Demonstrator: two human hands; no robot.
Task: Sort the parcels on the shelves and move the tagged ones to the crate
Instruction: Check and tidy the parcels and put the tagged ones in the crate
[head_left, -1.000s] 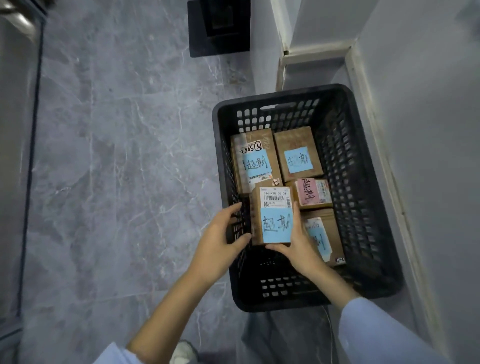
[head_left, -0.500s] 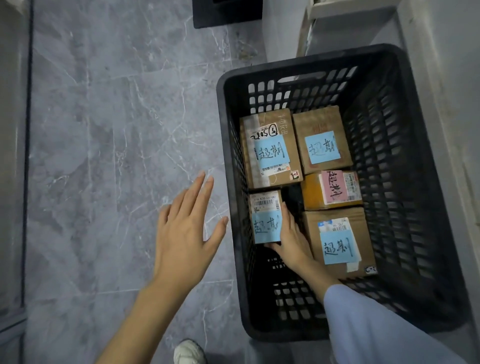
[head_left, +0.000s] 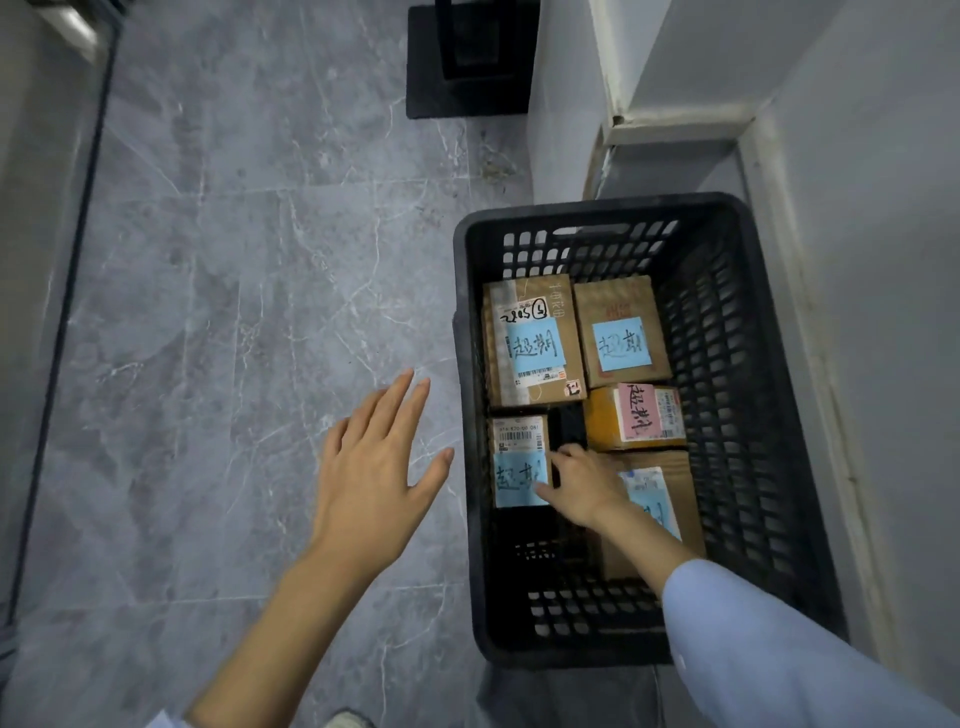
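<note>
A black plastic crate (head_left: 597, 205) stands on the floor by the wall. Inside lie several cardboard parcels with handwritten tags: a large one with a blue tag (head_left: 532, 343), a second blue-tagged one (head_left: 621, 332), an orange one with a pink tag (head_left: 631, 418), and one (head_left: 670, 483) partly hidden under my right arm. A small blue-tagged parcel (head_left: 519, 441) sits at the crate's left wall. My right hand (head_left: 584, 483) reaches into the crate and pinches this small parcel at its right edge, thumb on the tag. My left hand (head_left: 374, 467) hovers open over the floor, left of the crate.
Grey marble floor tiles (head_left: 234, 312) spread to the left of the crate. A white wall with a skirting (head_left: 831, 260) runs close along the crate's right side. A black stand base (head_left: 467, 67) sits at the far end. My shoe (head_left: 348, 719) shows at the bottom edge.
Both hands held the small parcel above the crate a second ago. The right hand lowered it to the crate floor by the left wall; the left hand let go and moved out, fingers spread.
</note>
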